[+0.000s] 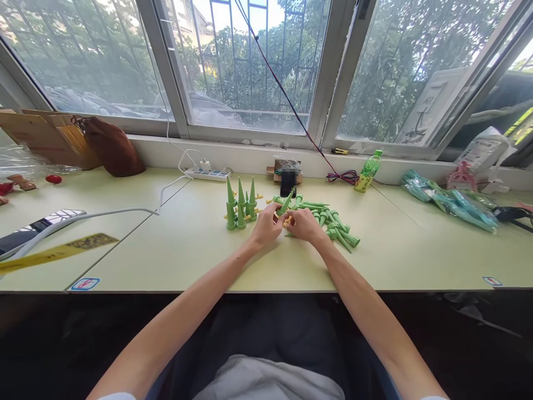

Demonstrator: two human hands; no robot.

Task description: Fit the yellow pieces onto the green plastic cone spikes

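Note:
My left hand (265, 226) is closed around a green plastic spike (285, 204), whose pointed tip leans up and to the right. Close beside it, my right hand (307, 225) pinches at a small yellow piece (287, 221) by the spike; the fingers partly hide it. To the left, several green spikes (241, 215) stand upright in a cluster, points up, with little yellow parts sticking out at their sides. A loose pile of green spikes (342, 229) lies right of my right hand, pointing various ways.
Behind my hands stands a dark phone (288, 183) against a small box. A power strip (210, 174) with a white cable, a green drink bottle (368, 171) and a coiled wire (343, 177) line the windowsill. Bagged teal items (452, 203) lie right, a brown pouch (111, 147) left.

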